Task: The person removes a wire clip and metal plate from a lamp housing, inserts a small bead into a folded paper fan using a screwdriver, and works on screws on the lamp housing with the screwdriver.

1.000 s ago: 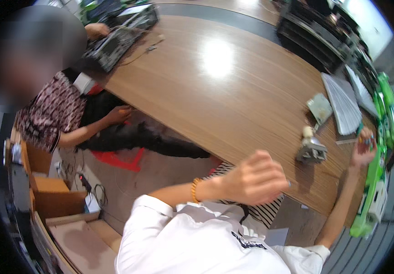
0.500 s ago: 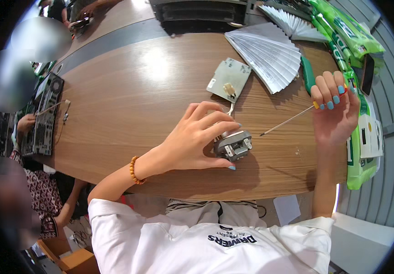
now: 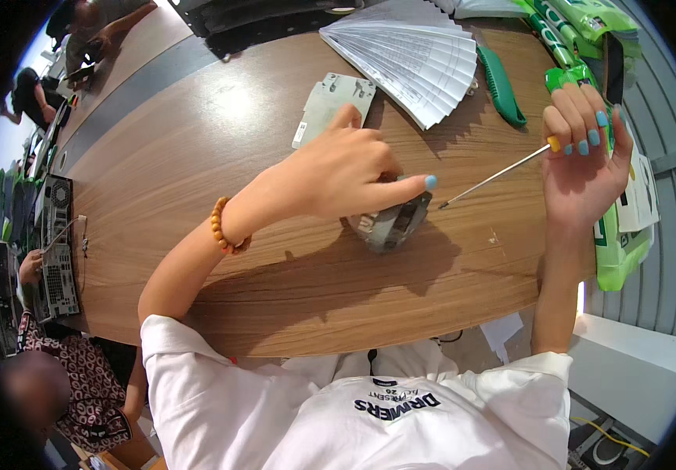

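Note:
My left hand [image 3: 346, 172] is closed from above around a small grey metal block [image 3: 392, 227]. The fingers cover its top, and the thumb lies along its right side. The block is tilted and slightly blurred; I cannot tell whether it touches the table. In my raised right hand [image 3: 584, 149] is a screwdriver [image 3: 502, 171] with a long thin shaft and a yellow-ended handle mostly hidden by the fingers. Its tip points left, just short of the block. Beyond my left hand lies a flat grey metal plate [image 3: 338, 94], partly covered by the hand.
Fan-folded printed paper [image 3: 416, 59] spreads beyond the plate, with a green-handled tool [image 3: 501, 86] beside it. Green packages [image 3: 561, 47] line the right edge of the wooden table [image 3: 275, 290]. At left, another person's hand [image 3: 31, 268] touches an opened computer case [image 3: 57, 251].
My left hand has closed over the block and turned it; its fingers were spread around it before. The view has shifted. The screwdriver stays in my right hand, its tip near the block.

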A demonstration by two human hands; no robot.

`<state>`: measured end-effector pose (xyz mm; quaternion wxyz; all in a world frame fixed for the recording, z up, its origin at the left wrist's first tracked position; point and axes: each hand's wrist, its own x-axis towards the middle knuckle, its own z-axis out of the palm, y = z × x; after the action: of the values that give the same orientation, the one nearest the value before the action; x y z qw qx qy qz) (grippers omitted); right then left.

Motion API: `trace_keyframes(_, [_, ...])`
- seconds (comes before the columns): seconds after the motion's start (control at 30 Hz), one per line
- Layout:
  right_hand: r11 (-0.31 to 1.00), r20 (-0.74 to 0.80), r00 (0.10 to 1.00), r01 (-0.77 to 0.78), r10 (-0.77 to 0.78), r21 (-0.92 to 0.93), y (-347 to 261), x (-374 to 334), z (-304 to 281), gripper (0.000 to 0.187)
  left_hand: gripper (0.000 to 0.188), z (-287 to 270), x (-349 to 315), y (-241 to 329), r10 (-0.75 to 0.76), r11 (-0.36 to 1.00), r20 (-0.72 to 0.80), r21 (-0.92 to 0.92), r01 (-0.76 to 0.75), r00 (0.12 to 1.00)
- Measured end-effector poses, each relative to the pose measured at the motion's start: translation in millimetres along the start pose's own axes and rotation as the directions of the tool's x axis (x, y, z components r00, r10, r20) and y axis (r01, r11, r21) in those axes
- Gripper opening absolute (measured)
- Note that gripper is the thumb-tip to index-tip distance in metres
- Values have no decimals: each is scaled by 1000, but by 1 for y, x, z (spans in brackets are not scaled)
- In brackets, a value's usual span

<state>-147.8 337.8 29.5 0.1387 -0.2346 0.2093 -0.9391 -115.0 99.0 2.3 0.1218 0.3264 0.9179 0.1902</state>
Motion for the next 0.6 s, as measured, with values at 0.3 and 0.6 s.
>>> trace_keyframes(0.3, [999,28,999,36,-36,23,-8,-3,-1,24,49,15,1,-4,124,992,-425,52,-113,897])
trace_keyframes(0.6, [999,48,998,51,-51,-15,-15,-7,3,26,94,23,-33,17,293,955,-445,172,-240,846])
